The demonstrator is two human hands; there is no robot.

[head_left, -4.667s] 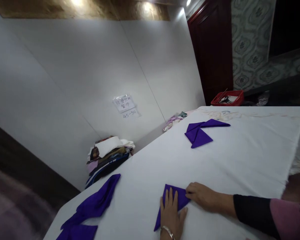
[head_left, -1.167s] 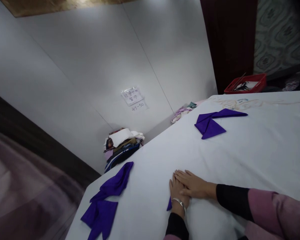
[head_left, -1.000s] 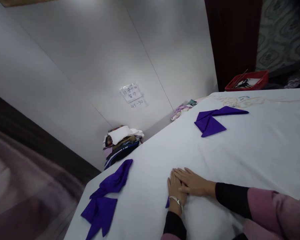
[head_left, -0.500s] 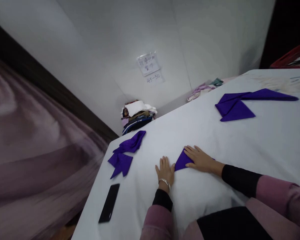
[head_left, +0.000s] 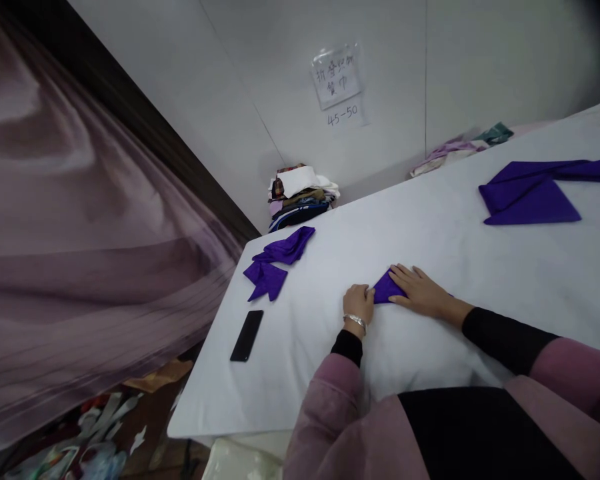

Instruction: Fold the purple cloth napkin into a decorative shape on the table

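Note:
A folded purple cloth napkin [head_left: 386,289] lies on the white-covered table in front of me. My right hand [head_left: 418,291] rests flat over most of it, fingers stretched out, so much of the cloth is hidden. At the napkin's left corner my left hand [head_left: 359,304], with a bracelet at the wrist, has its fingers curled in and closed on the tip. Two more purple pieces lie apart from my hands: a folded cloth [head_left: 525,193] at the right, and a crumpled-looking folded cloth [head_left: 275,261] near the table's left end.
A black phone [head_left: 247,336] lies on the table [head_left: 280,400] at the left. Behind the far edge sit a stack of folded clothes [head_left: 303,197] and more fabric [head_left: 450,155]. A handwritten sign [head_left: 336,77] hangs on the wall. A pinkish curtain [head_left: 90,233] hangs at the left.
My left hand went from lying flat with fingers spread to curled fingers at the napkin's corner. My right hand stays flat on the cloth. The camera view has shifted.

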